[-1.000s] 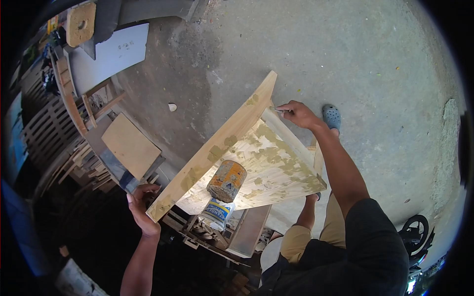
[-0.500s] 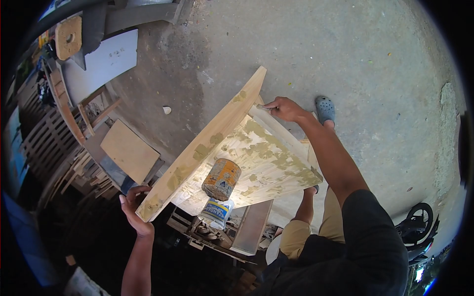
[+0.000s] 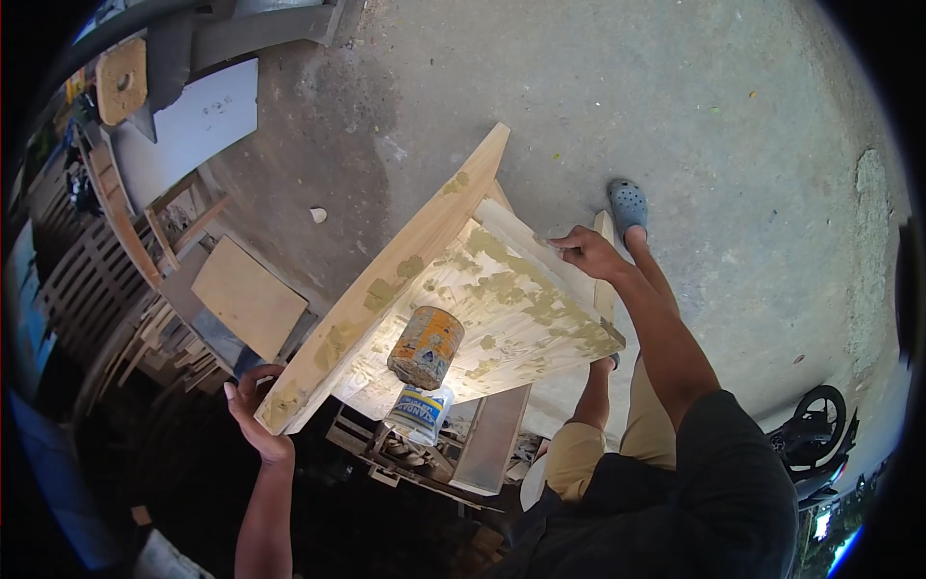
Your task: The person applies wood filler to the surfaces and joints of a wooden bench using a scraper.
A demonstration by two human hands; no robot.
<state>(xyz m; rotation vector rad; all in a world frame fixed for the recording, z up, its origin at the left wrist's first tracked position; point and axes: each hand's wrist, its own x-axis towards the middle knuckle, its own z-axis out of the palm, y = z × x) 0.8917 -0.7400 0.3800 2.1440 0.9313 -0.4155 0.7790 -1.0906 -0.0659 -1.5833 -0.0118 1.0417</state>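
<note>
A wooden piece with a long pale edge board (image 3: 386,285) spans the middle of the view, marked with greenish-brown patches. My left hand (image 3: 258,413) grips the lower left end of that board, fingers round its edge. On the patched panel (image 3: 502,309) stands a rusty orange can (image 3: 425,345), with a white and blue can (image 3: 420,413) just below it in view. My right hand (image 3: 588,251) is by the panel's right side rail, fingers pressed together with the index finger extended; whatever it holds is too small to make out.
A flat board (image 3: 249,297) lies on a support at the left, near a white sheet (image 3: 207,121) and scrap wood. My foot in a grey clog (image 3: 628,205) is on the concrete floor at the right. A motorcycle wheel (image 3: 820,413) shows at the lower right.
My right hand has moved down and right along the side rail, away from the corner by the long board. My left hand keeps its grip. The whole scene has shifted slightly left.
</note>
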